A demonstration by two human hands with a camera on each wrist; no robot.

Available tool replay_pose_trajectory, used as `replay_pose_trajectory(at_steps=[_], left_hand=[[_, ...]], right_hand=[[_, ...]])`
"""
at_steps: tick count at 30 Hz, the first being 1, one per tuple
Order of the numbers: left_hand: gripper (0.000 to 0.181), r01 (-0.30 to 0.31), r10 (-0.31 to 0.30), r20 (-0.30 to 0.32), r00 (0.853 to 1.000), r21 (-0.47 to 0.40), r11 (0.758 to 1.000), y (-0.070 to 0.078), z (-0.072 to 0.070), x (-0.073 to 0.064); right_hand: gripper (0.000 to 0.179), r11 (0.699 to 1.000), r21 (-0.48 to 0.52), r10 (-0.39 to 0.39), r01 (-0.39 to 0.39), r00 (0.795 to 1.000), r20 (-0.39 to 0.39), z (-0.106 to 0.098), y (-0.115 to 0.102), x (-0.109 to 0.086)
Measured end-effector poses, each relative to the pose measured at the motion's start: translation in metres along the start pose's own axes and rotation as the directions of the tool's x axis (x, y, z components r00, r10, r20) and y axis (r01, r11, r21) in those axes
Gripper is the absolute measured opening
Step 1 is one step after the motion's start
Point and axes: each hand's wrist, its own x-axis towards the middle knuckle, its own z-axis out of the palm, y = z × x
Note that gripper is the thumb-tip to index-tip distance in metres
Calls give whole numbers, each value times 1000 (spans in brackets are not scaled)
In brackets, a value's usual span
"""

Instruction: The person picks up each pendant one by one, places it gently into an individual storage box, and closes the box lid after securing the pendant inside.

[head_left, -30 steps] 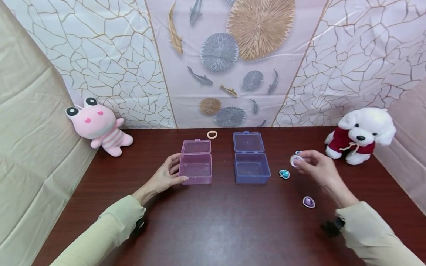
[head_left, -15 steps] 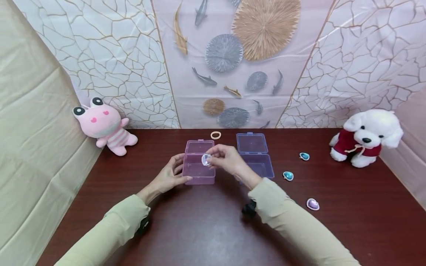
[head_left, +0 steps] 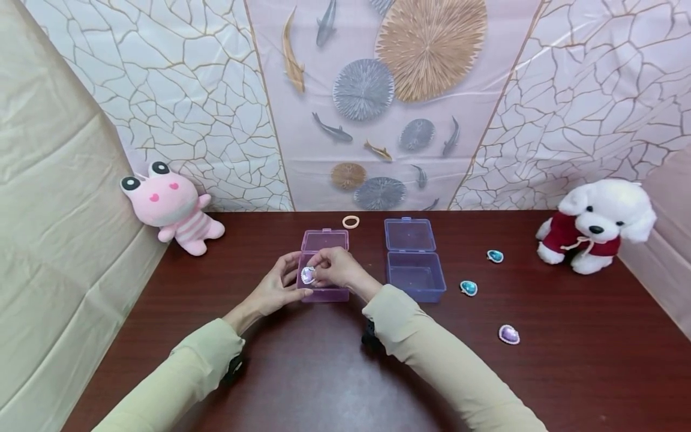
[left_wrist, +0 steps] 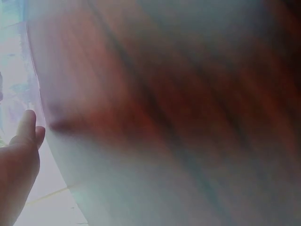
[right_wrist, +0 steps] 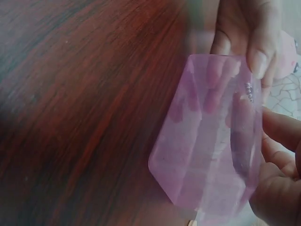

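In the head view, my left hand holds a small clear pink plastic box by its left side, thumb at the front corner. The box's lid stands open at the back. Over the box, my right hand pinches a purple gem ornament with a white beaded border. Through the pink wall in the right wrist view, the left hand's fingers show; the right hand is at the rim. A matching purple gem ornament and two teal ones, the nearer teal ornament and farther teal ornament, lie at right.
An open blue plastic box stands right of the pink one. Behind them lies a pale ring. A pink frog plush sits at left, a white dog plush at right. A patterned cloth hangs behind the brown table.
My right hand has carried the purple gem ornament leftward from the right side of the table to the pink box and lowered it. The left hand keeps its hold on the box.
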Motion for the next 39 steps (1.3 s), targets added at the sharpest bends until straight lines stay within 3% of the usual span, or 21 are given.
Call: replay_pose_trajectory(at_steps=[4,10,16,23,31,39], left_hand=[[80,5,-5,3,1000,1,1000,0,1,0],[79,8,-7,-5,1000,11,1000,1,1,-1],[79,-4,4,-11,1000,29,1000,1,1,-1],[79,-7,7,2,1000,10,1000,-1,0,0],[79,-3,3,-6,1000,26,1000,0,1,0],[78,1,-1,-2,1000,33,999,1,2,0]], right_hand=[[14,988,-158,-3,3,1000,3,3,-2,2],[13,960,-282,8,-4,1000,12,7,-4,4],[14,883,-470,15,-12,1000,3,11,-3,8],[14,857,-512,56,-58,998,-21,13,-3,11],[11,808,-587,24,-41,999,-35,15,-1,10],[10,801,-598,13,-21,1000,-17,16,-1,8]])
